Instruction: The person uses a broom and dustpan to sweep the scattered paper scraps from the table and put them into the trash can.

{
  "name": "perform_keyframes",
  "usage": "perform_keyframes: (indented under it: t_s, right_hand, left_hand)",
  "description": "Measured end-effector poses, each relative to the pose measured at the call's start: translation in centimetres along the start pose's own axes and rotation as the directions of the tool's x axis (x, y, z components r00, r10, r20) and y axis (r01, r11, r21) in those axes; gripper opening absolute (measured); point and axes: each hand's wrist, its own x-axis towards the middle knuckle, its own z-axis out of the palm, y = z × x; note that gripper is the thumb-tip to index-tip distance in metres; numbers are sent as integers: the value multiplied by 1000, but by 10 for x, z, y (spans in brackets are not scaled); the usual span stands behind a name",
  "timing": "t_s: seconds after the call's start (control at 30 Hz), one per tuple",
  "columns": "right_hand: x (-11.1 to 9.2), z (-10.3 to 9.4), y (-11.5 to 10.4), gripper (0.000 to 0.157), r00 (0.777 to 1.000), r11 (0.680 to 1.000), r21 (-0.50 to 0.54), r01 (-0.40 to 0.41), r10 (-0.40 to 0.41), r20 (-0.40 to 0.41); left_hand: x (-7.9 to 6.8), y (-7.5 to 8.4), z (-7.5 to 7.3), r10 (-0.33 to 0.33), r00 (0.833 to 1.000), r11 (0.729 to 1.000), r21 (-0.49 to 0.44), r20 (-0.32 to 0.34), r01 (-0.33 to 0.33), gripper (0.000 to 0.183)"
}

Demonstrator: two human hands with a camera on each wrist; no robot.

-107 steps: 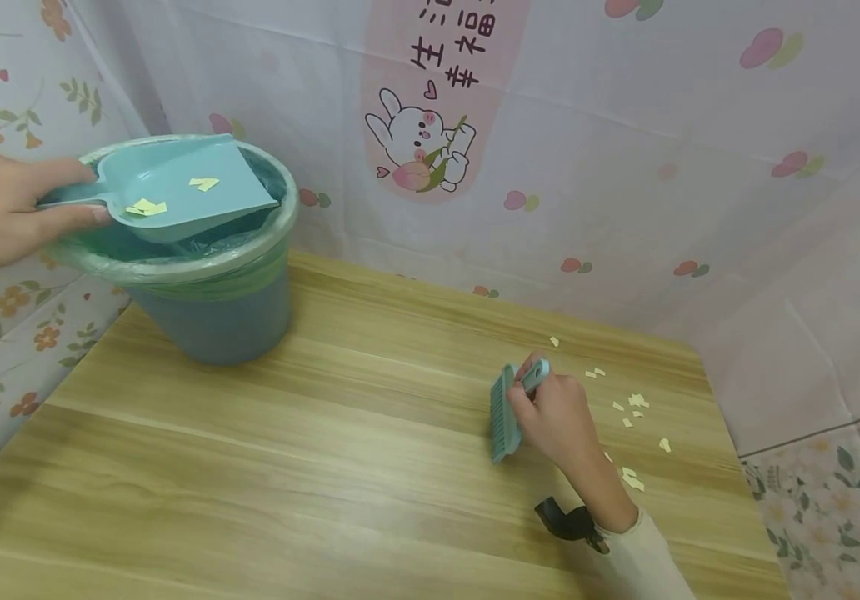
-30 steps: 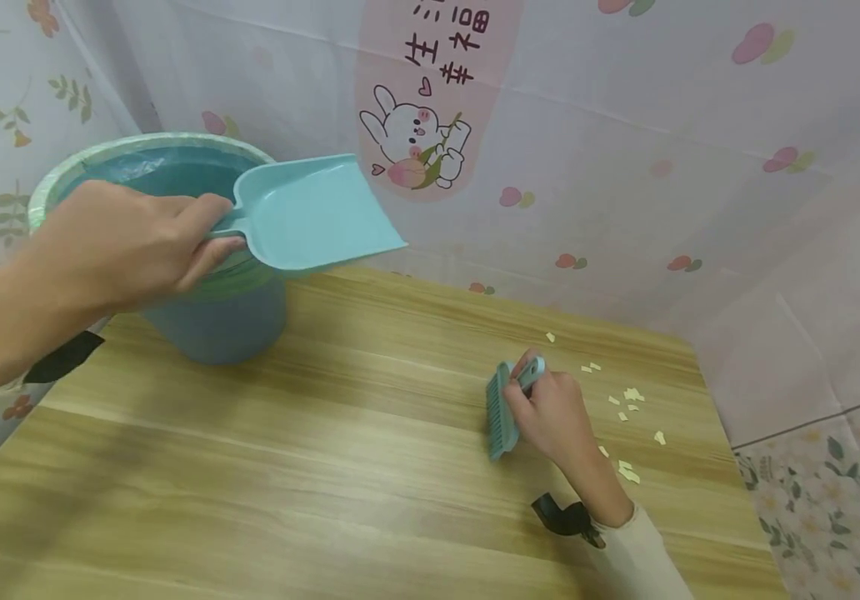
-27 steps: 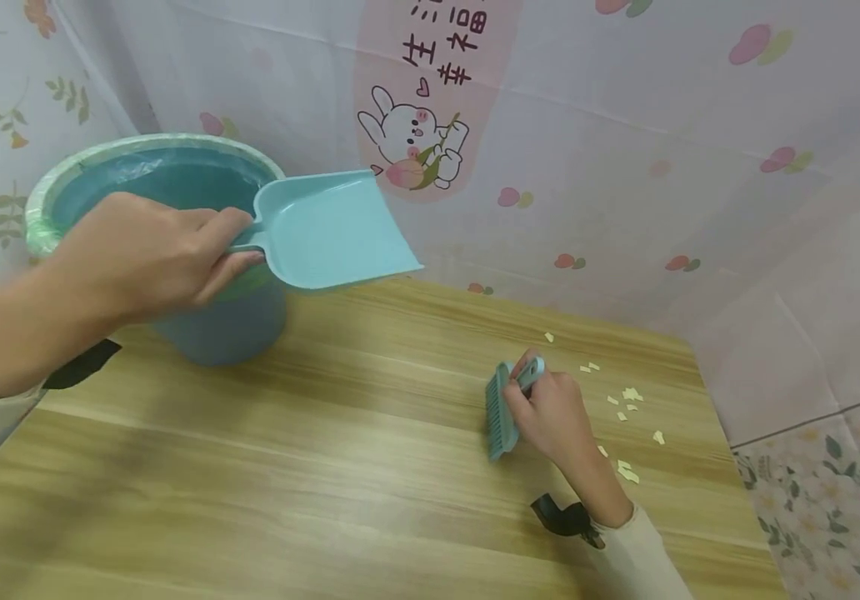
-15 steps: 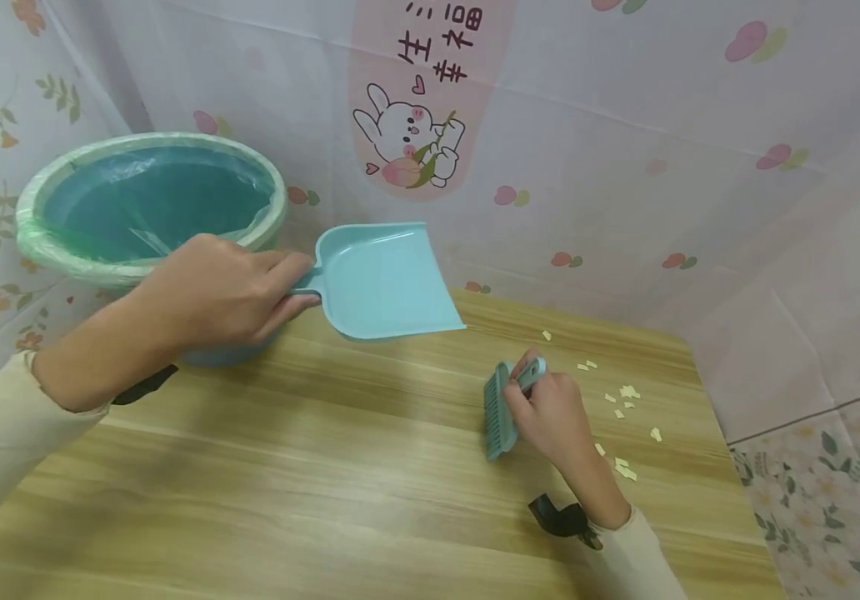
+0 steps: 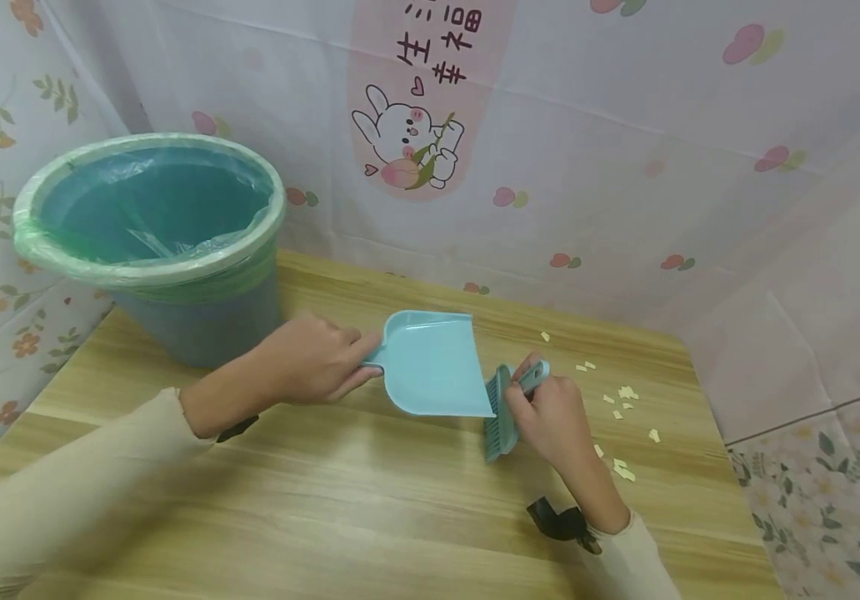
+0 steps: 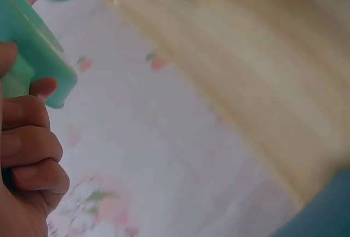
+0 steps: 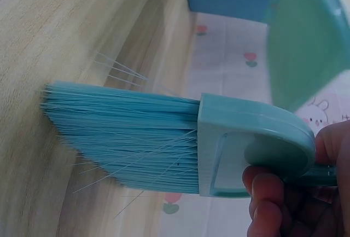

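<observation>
My left hand (image 5: 317,357) grips the handle of a light blue dustpan (image 5: 433,362), whose pan shows bare in the head view. The pan's front edge overlaps the bristles of a blue-green hand brush (image 5: 503,417) there. In my right hand (image 5: 550,408) is that brush's handle, fingers curled round it; the right wrist view shows its long blue bristles (image 7: 126,138) down at the wood surface. Several pale yellow paper scraps (image 5: 627,392) lie on the table right of the brush. Curled fingers (image 6: 33,144) of the left hand show at the left wrist view's edge.
A blue bucket (image 5: 197,325) with a clear green-tinted liner stands at the table's back left. The wooden table (image 5: 325,517) ends at a printed curtain (image 5: 587,125) behind and to the right. A black strap (image 5: 561,521) hangs at the right wrist.
My left hand has carried the dustpan from over the bucket rightward and down to the brush. The scraps once on the pan are gone from it. The right hand stays nearly still.
</observation>
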Motion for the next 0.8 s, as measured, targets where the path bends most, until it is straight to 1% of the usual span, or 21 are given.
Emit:
perform_keyframes:
  t_s: [0.13, 0.2, 0.37, 0.43, 0.57, 0.8]
  right_hand:
    - [-1, 0, 1, 4, 1000, 1000, -6, -5, 5, -18]
    - [-1, 0, 1, 4, 1000, 1000, -8, 0, 0, -24]
    - [-2, 0, 1, 5, 999, 1000, -9, 2, -3, -39]
    - [-3, 0, 2, 5, 999, 1000, -9, 1, -1, -41]
    - [-3, 0, 3, 4, 999, 1000, -3, -2, 2, -33]
    - [-3, -1, 5, 3, 1000, 1000, 2, -9, 9, -19]
  left_hand:
    - [2, 8, 29, 9, 1000, 1000, 2, 21, -9, 34]
    - [2, 11, 41, 17, 1000, 1000, -11, 25, -16, 35]
    - [4, 10, 65, 43, 998, 992, -123, 38, -38, 30]
    - [4, 8, 73, 50, 998, 986, -158, 39, -43, 29]
    - [3, 7, 82, 55, 997, 984, -175, 58, -44, 28]
    - [4, 7, 89, 52, 991, 980, -198, 125, -26, 28]
